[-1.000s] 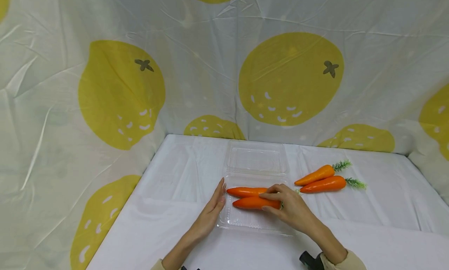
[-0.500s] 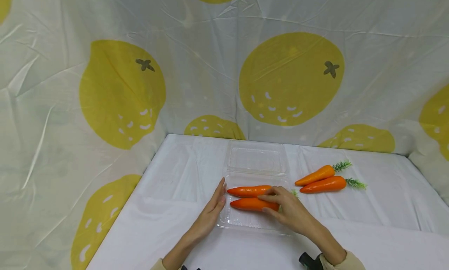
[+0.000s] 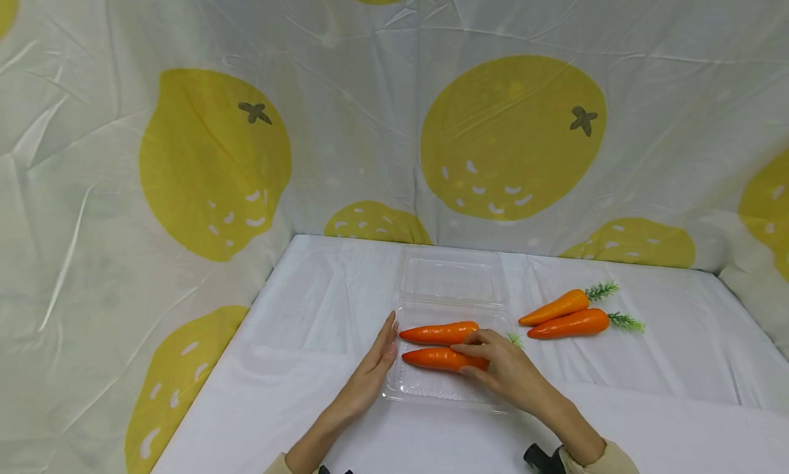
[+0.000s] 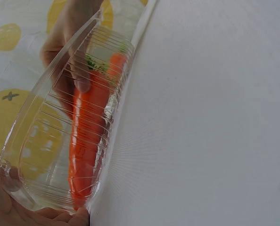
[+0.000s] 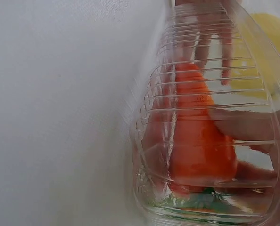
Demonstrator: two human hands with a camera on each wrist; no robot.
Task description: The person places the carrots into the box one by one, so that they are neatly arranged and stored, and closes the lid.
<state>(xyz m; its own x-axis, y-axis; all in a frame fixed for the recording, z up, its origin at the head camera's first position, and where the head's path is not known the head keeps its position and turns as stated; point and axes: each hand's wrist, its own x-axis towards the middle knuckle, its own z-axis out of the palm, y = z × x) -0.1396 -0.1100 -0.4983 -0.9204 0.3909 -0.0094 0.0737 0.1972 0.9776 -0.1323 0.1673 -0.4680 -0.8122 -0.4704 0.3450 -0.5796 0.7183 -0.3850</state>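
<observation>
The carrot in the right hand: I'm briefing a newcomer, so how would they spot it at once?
On the white tablecloth, find the open clear container. Its near half holds two carrots. Yours is the nearer carrot, the only one pinched by the right hand.

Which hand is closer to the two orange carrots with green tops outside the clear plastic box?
Right. The right hand grips an orange carrot in the box, just left of the two outside carrots. The left hand is farther left, at the box's left side.
</observation>
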